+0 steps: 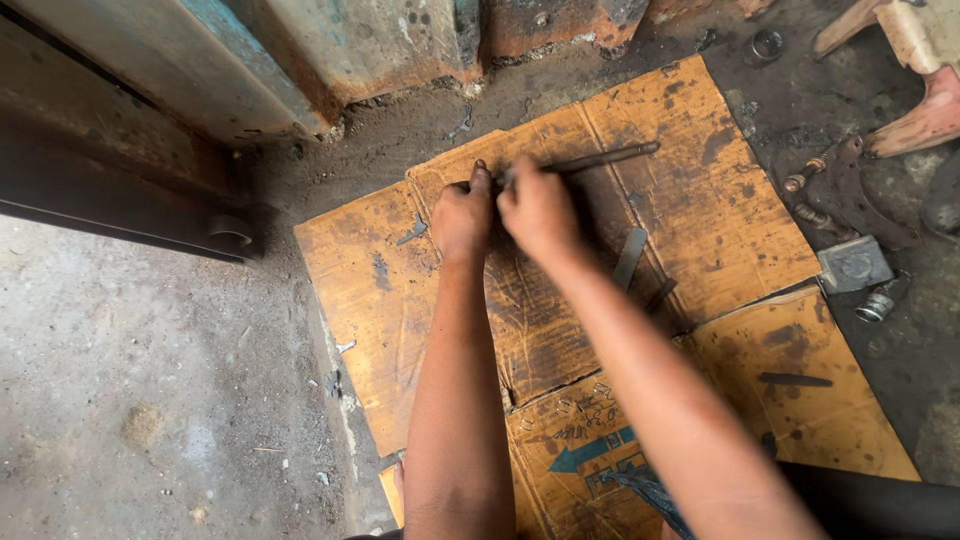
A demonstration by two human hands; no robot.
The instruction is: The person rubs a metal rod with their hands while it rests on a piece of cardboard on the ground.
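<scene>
Both my arms reach forward over a stained, flattened cardboard sheet on the ground. My left hand and my right hand are side by side, both closed around one end of a long dark metal rod. The rod lies almost flat and runs from my hands to the upper right. What the rod's near end touches is hidden under my fingers.
A flat metal strip and a short dark piece lie on the cardboard. Metal parts, a bracket, a square block and a small cylinder sit at the right. Another person's foot is top right. A rusty metal frame stands behind.
</scene>
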